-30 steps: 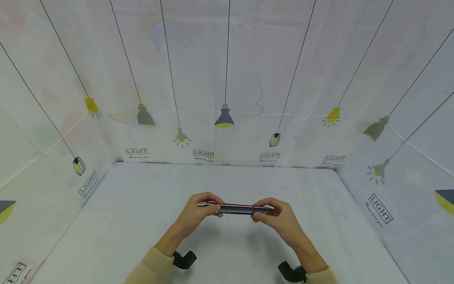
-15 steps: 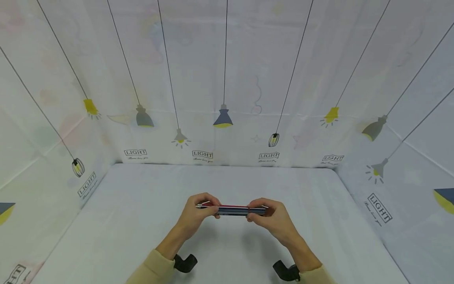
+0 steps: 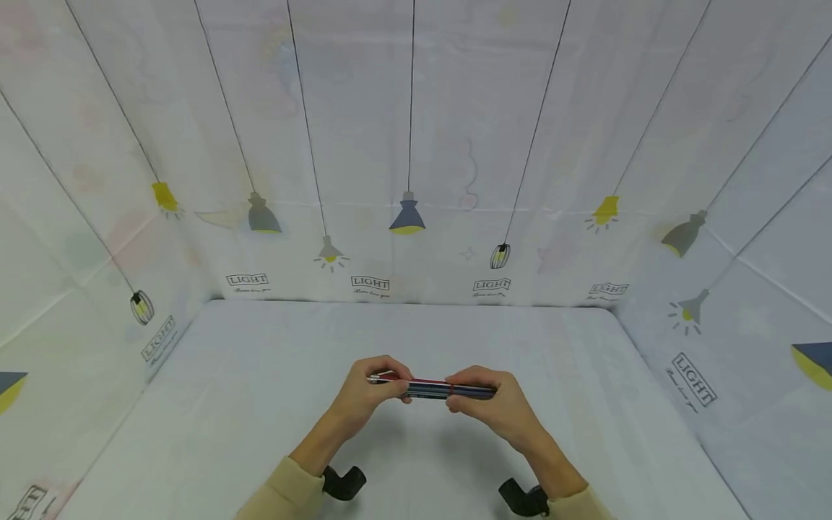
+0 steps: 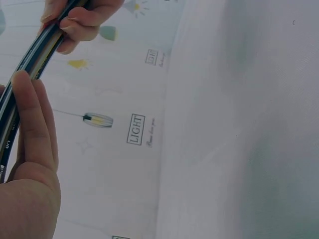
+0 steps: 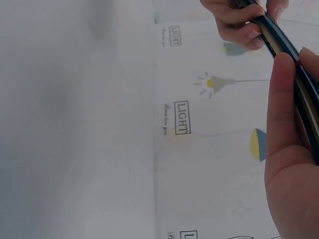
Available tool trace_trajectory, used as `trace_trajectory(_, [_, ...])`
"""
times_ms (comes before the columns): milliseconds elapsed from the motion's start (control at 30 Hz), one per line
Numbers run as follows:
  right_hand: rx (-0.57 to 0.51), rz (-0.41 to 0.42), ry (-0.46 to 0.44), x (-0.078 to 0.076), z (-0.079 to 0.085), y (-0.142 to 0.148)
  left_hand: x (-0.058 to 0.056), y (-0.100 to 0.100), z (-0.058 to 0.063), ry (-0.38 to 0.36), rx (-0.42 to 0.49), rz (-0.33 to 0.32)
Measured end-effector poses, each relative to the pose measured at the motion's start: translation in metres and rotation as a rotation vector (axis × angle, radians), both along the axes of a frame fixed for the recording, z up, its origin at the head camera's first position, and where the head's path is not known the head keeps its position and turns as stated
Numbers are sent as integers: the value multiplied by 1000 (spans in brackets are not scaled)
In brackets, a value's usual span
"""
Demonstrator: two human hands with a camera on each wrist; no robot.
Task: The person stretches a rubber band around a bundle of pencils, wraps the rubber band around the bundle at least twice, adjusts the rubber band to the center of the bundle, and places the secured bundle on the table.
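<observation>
In the head view, a bundle of pencils [image 3: 425, 390], mostly dark and striped with a red one along the top, lies sideways between both hands, above the table. My left hand [image 3: 365, 396] pinches its left part, thumb in front and fingers behind. Further right, my right hand [image 3: 503, 406] grips it with thumb and fingertips beside a thin red band [image 3: 451, 390] round the pencils. Both wrist views show the bundle between thumb and fingers. The left wrist view catches small lettering on one pencil [image 4: 7, 145].
Beneath the hands spreads a white-covered table [image 3: 260, 404]. Pale curtains [image 3: 364, 144] printed with hanging lamps and the word LIGHT enclose its back and sides. Black curved wrist pieces [image 3: 344, 482] stick out near both sleeves.
My right fingertips and the red band have shifted left along the bundle, closer to my left hand. More of the bundle's right end extends past the band. My left hand keeps its pinch.
</observation>
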State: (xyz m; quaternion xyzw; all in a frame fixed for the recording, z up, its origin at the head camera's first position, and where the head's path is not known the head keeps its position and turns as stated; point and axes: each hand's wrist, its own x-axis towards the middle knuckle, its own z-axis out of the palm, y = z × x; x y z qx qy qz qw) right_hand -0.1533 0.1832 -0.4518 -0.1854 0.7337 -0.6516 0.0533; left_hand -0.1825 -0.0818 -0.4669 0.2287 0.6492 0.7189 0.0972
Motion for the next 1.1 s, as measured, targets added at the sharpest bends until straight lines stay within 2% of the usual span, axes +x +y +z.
trace_trajectory(200, [55, -77, -29, 1, 1, 5, -1, -1, 1, 7, -21, 7])
trace_trajectory(500, [64, -47, -9, -2, 5, 1, 1, 4, -2, -6, 28, -12])
trace_trajectory(767, [142, -38, -7, -4, 7, 1, 2, 4, -3, -8, 9, -25])
trace_trajectory(1100, [217, -44, 105, -2, 11, 4, 1, -1, -3, -17, 1, -18])
